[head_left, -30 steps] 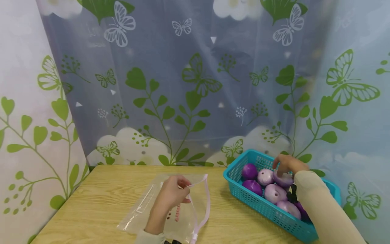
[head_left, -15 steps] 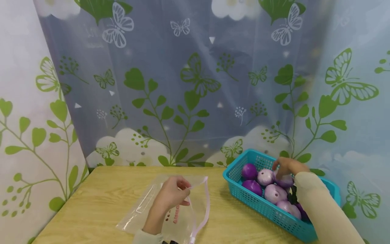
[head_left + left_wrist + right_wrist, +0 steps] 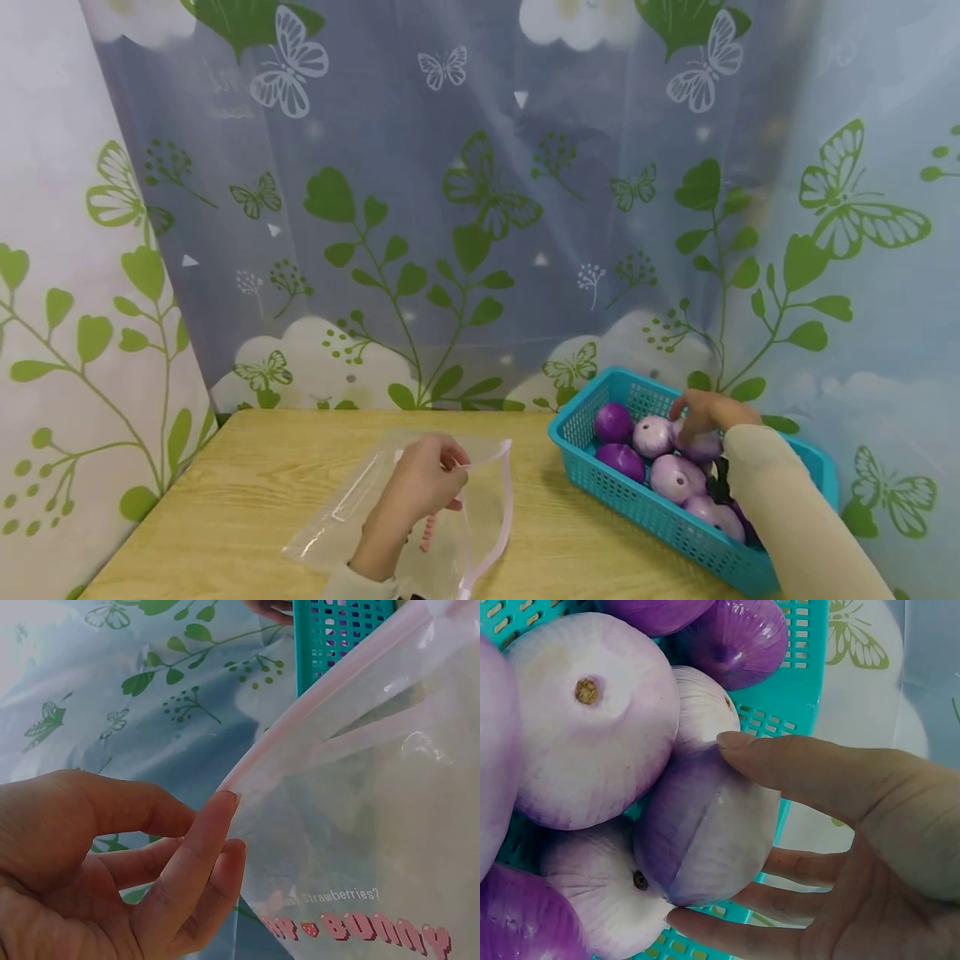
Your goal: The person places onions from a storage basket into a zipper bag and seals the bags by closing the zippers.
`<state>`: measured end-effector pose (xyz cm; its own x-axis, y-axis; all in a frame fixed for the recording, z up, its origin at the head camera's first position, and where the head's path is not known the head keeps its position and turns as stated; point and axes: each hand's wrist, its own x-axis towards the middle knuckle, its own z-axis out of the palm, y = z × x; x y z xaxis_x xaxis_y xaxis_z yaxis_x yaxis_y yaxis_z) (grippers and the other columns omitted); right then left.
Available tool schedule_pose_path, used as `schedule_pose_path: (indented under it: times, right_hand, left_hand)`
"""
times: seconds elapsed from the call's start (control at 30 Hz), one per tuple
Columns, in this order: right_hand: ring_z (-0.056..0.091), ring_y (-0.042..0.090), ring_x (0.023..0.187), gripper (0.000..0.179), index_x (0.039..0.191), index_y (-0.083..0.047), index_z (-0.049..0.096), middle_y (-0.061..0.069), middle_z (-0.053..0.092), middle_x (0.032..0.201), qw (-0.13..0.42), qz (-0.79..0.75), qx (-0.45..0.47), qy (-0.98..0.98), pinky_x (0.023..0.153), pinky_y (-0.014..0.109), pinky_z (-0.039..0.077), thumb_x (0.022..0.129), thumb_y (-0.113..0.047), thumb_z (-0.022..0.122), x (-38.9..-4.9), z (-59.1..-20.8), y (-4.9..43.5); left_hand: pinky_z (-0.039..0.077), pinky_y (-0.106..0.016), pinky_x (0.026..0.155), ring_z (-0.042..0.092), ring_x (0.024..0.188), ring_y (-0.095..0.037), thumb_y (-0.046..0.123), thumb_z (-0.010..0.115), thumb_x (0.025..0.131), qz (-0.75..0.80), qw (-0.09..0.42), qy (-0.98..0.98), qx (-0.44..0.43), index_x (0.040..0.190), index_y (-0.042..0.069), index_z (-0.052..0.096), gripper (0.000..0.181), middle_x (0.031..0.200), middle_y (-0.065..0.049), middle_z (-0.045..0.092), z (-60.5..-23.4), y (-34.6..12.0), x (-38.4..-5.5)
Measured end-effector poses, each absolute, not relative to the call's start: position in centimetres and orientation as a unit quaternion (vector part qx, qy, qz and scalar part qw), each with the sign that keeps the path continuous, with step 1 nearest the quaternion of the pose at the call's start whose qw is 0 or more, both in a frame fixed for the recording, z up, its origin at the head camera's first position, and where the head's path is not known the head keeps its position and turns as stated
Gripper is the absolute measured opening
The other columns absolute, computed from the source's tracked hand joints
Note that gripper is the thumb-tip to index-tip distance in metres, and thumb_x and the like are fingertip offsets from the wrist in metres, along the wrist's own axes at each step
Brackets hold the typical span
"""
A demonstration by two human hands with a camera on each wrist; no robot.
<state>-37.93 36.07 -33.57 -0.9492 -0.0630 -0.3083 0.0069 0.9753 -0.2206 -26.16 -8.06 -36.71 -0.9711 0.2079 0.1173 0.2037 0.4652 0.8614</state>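
My left hand (image 3: 423, 477) pinches the upper edge of a clear plastic zip bag (image 3: 345, 508) lying over the table. In the left wrist view, thumb and fingertips meet at the end of its pink zip strip (image 3: 281, 735); "Bunny" lettering (image 3: 390, 935) is printed below. On the right, my right hand (image 3: 712, 411) reaches into a turquoise basket (image 3: 637, 508) of onions. The right wrist view has its thumb on top of a purple-and-white onion (image 3: 712, 825), with the other fingers curled along the far side and partly hidden by it.
Several other onions fill the basket, such as a pale one (image 3: 592, 765) and a deep purple one (image 3: 613, 422). The wooden table (image 3: 262, 467) ends at a patterned curtain (image 3: 465, 317) behind and at both sides.
The bag's pink mouth edge has shifted slightly left and down, with the left hand still pinching it. The right hand stays at the same onion in the basket.
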Motion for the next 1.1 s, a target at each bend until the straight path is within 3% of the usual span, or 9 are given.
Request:
schedule_pose_path:
  times: [0.47,0.6,0.87,1.1]
  right_hand:
    - [0.051,0.052,0.125,0.058,0.133,-0.009,0.063,0.032,0.05,0.142,0.158,-0.114,-0.025,0.981,0.096,0.073,0.049,0.081,-0.026,0.082,-38.0,-33.9,36.5]
    - [0.054,0.048,0.12,0.057,0.131,-0.006,0.064,0.032,0.052,0.138,0.149,-0.11,-0.052,0.981,0.095,0.066,0.052,0.08,-0.022,0.082,-38.2,-34.0,36.6]
    - [0.056,0.052,0.119,0.061,0.135,0.0,0.058,0.04,0.039,0.146,0.155,-0.195,-0.069,0.966,0.073,0.053,0.065,0.08,-0.014,0.08,-38.3,-32.7,36.0]
    - [0.053,0.057,0.124,0.058,0.136,-0.002,0.057,0.047,0.037,0.144,0.145,-0.218,-0.119,0.958,0.072,0.051,0.066,0.084,-0.015,0.079,-37.9,-30.7,34.7]
  left_hand:
    - [0.059,-0.026,0.051,0.067,0.053,-0.015,-0.002,0.063,0.085,0.464,-0.014,0.876,0.129,0.101,-0.001,0.07,0.018,0.093,-0.013,0.061,-36.9,-8.4,-25.6]
    - [0.059,-0.026,0.051,0.067,0.053,-0.015,-0.002,0.063,0.086,0.465,-0.016,0.876,0.127,0.101,0.0,0.071,0.017,0.094,-0.014,0.062,-36.9,-8.4,-25.6]
    - [0.06,-0.025,0.053,0.067,0.053,-0.014,-0.001,0.062,0.088,0.469,-0.017,0.874,0.126,0.103,-0.001,0.07,0.017,0.095,-0.014,0.062,-37.2,-8.4,-25.8]
    - [0.06,-0.026,0.052,0.067,0.052,-0.013,-0.001,0.061,0.089,0.479,-0.023,0.869,0.124,0.104,0.0,0.07,0.017,0.094,-0.014,0.062,-37.1,-8.4,-26.0]
